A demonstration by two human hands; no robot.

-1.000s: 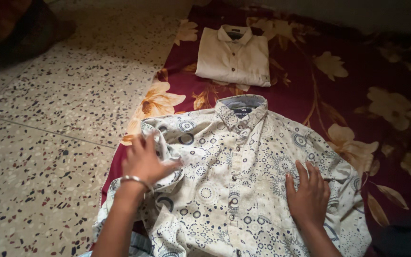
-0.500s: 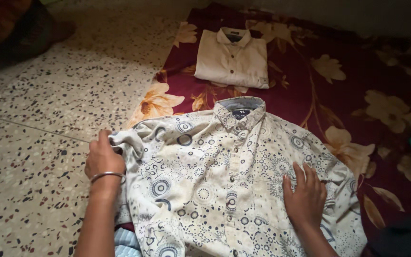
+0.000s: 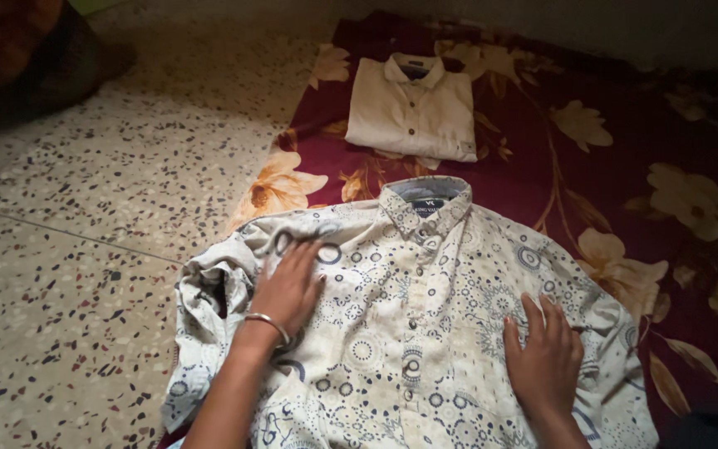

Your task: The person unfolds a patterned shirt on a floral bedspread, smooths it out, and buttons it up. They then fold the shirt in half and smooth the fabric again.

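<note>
Lying front-up on maroon floral sheet (image 3: 542, 179), patterned shirt (image 3: 409, 316); hem and lower front cut off by bottom edge, left sleeve (image 3: 209, 291) bunched over speckled floor (image 3: 85, 249), its cuff hard to make out. Long axis running near to far, collar (image 3: 425, 204) pointing away toward folded cream shirt (image 3: 413, 108). Left hand (image 3: 288, 287) open, fingers spread, palm flat on chest panel beside sleeve; nothing gripped. Right hand (image 3: 546, 357) open, flat on opposite side. Dim corners, 2 dark shapes unidentifiable.
</note>
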